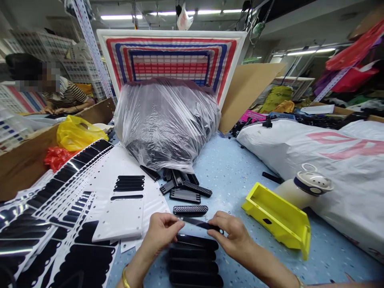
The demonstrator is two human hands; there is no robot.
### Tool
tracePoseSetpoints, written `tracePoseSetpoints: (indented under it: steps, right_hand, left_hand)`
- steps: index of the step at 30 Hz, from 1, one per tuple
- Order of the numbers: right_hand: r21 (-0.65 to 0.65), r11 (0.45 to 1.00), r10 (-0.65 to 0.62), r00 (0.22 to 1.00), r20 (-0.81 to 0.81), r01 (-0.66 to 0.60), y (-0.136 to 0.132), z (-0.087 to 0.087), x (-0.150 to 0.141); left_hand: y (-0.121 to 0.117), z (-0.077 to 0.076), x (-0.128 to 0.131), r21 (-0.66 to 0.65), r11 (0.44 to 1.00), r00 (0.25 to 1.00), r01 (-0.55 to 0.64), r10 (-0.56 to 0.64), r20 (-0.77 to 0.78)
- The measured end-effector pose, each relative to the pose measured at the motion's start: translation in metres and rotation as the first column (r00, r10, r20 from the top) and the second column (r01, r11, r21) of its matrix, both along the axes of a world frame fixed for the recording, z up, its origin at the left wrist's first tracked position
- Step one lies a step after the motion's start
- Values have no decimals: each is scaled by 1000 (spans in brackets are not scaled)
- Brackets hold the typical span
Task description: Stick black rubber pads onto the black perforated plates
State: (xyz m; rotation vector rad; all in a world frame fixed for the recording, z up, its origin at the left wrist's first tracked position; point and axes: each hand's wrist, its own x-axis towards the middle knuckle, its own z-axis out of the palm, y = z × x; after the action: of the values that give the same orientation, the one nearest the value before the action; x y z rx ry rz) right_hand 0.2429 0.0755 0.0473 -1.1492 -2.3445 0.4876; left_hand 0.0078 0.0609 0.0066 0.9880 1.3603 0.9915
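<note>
A slim black strip with rounded ends (195,223) is stretched between my two hands above the table. My left hand (162,231) pinches its left end between thumb and fingers. At the other end, my right hand (233,234) grips it, and a small hole shows at the tip. Right below lie several glossy black oblong pieces (193,267) in a stack of rows. Just beyond my hands rests a black piece with a patterned face (190,210). Left of them is a white backing sheet (121,222) with a few black adhesive strips on it.
Behind stands a big clear plastic bag (168,124) of dark parts, with loose black pieces (184,195) at its mouth. More sticker sheets (87,256) cover the left. On the right are a yellow bin (276,220), a bottle (300,186) and a white sack (345,180). A person (69,94) sits far left.
</note>
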Motion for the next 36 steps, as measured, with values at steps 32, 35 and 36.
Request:
tracePoseSetpoints:
  steps: [32,35,36]
  right_hand:
    - [-11,998,60,983,176,-59,22,-30,-4]
    - [-7,998,63,977,203,-63,22,-30,-5]
    - [-4,998,63,976,211,-64,22,-30,-5]
  left_hand:
    - [25,-27,-20,44,979,975,201,-195,-110]
    - [25,-26,-20,40,980,976,196,-191,-101]
    - [25,-25,-21,39,980,977,193,-189,-97]
